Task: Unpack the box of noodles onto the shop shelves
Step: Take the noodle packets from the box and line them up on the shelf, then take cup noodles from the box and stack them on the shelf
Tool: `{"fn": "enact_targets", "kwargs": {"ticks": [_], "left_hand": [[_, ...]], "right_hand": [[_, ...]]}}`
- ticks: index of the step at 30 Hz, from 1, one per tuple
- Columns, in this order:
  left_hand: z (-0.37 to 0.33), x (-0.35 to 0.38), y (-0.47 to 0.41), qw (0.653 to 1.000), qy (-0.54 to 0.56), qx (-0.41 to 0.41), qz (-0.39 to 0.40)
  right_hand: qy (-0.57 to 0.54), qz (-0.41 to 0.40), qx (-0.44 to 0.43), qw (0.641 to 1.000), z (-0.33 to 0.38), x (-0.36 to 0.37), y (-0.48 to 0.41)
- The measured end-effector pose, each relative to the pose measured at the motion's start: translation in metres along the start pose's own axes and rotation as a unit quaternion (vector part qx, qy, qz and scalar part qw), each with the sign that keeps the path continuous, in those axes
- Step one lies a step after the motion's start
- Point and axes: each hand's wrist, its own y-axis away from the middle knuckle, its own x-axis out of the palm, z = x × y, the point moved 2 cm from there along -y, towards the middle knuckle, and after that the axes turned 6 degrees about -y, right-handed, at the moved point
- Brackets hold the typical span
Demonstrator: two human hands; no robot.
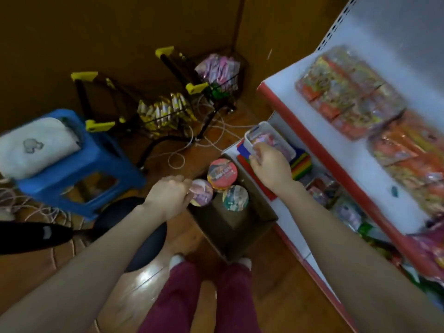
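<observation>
Noodle cups upright in box, just right of left hand, which grips purple cup; right hand, up at shelf bin, holds pink pkt.

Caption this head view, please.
Restocking: left hand grips a noodle cup in the cardboard box; right hand at a white tray.

At the cardboard box's left edge the left hand grips a purple-lidded cup, while beyond the box the right hand reaches a white tray.
</observation>
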Motion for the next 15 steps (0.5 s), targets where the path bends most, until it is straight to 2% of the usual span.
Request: {"fn": "enact_targets", "kwargs": {"ticks": [12,15], "left_hand": [[-0.015,0.158,-0.040,0.994,0.005,-0.029,0.106],[-0.030,0.204,-0.061,0.991,0.042,-0.048,0.117]], "right_hand": [[0.029,0.083,0.117,0.989,-0.121,0.158,0.022],[0.008,0.093,0.134,0.987,-0.158,0.197,0.025]]}}
